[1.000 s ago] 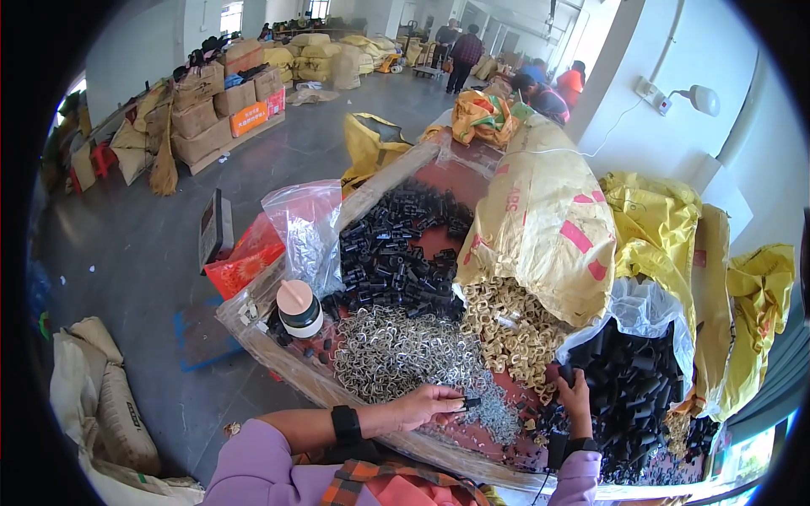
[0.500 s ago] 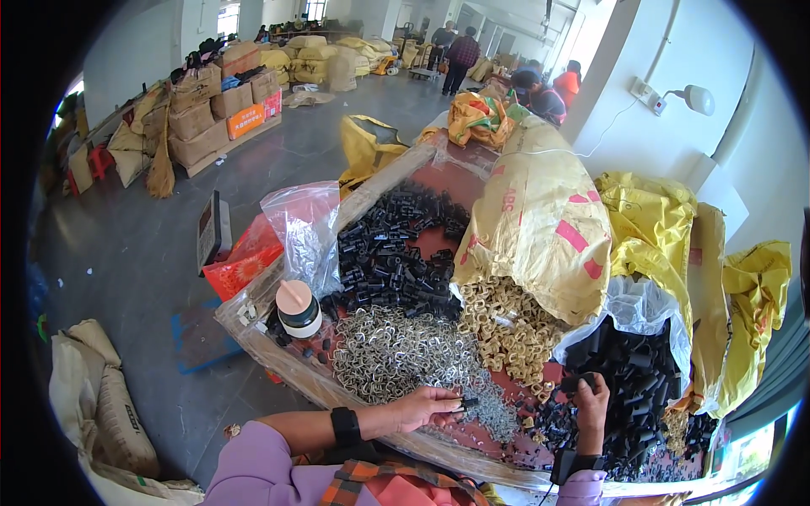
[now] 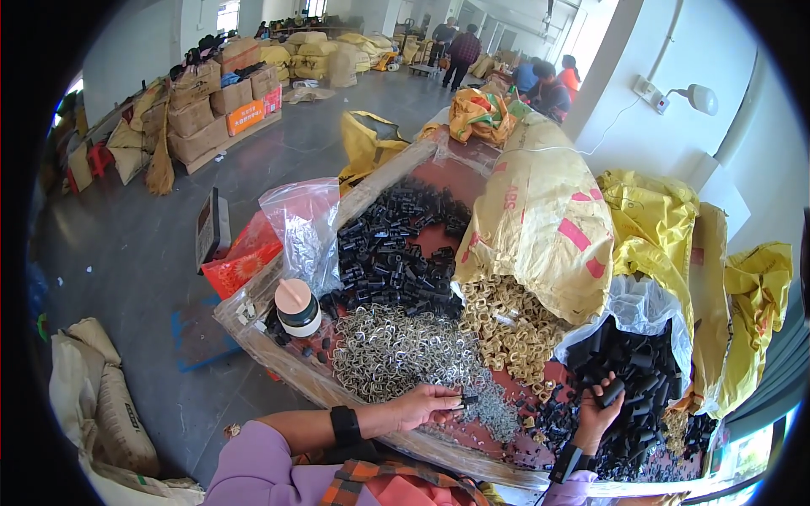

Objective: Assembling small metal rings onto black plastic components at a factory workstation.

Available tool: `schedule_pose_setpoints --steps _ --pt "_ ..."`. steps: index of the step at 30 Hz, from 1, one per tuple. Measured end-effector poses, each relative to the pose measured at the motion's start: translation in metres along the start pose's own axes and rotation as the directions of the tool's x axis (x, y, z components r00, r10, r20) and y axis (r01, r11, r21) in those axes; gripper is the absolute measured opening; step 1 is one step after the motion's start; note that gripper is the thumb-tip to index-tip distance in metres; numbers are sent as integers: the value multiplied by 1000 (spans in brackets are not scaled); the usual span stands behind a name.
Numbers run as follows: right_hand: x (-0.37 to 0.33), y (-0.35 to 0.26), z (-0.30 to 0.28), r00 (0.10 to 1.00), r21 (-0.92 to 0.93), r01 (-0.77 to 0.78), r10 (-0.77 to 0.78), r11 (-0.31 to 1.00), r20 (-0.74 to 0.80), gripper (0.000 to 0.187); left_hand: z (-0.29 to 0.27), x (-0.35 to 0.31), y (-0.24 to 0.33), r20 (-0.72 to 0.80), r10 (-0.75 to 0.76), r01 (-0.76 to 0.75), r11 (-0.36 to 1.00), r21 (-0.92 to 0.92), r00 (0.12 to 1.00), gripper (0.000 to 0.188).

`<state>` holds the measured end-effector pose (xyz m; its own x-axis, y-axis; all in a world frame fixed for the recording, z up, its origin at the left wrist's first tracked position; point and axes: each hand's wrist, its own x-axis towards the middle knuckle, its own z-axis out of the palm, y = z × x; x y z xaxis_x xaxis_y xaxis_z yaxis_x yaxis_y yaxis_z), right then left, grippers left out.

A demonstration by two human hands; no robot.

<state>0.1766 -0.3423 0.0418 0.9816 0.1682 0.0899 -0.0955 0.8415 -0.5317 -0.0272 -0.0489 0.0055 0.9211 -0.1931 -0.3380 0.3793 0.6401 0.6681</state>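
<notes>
My left hand (image 3: 429, 408) is closed in a pinch on a small black plastic part (image 3: 464, 402), above the edge of the silver metal rings (image 3: 401, 350) and a patch of tiny grey pieces (image 3: 492, 411). In my right hand (image 3: 594, 415) sits a black plastic tube (image 3: 610, 393), gripped by the fingers beside a heap of similar black tubes (image 3: 645, 363). Tan plastic pieces (image 3: 509, 333) spill from a big paper sack (image 3: 540, 219) beyond my hands. Farther left on the table lies a pile of small black parts (image 3: 396, 253).
A jar with a pink lid (image 3: 298, 308) stands near the table's wooden rim (image 3: 270, 347), beside a clear plastic bag (image 3: 305, 236). Yellow sacks (image 3: 650, 223) stand along the right. Cardboard boxes (image 3: 194, 122) are stacked across the floor, and several people are farther off.
My right hand has turned and shifted slightly right and down, bringing the black tube into clearer view. My left hand stays almost where it was, still pinching its part.
</notes>
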Motion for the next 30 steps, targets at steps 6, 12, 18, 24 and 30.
schedule_pose_setpoints --steps 6,12,18,24,30 --pt "-6 8 11 989 -474 -115 58 873 -134 34 0 0 3 -27 5 -6 1000 -24 1000 26" --pt "-1 6 -3 975 -976 187 -145 111 170 25 3 -2 6 -9 1 -2 999 -32 1000 27" --pt "-33 28 47 952 -979 188 259 -83 161 18 4 0 5 18 -5 6 999 -47 1000 28" --pt "-70 78 86 772 -952 247 557 183 308 16 7 5 0 65 -8 9 1000 -19 998 27" --pt "-82 92 93 661 -942 224 672 250 335 18 7 0 2 73 -9 8 1000 11 997 27"
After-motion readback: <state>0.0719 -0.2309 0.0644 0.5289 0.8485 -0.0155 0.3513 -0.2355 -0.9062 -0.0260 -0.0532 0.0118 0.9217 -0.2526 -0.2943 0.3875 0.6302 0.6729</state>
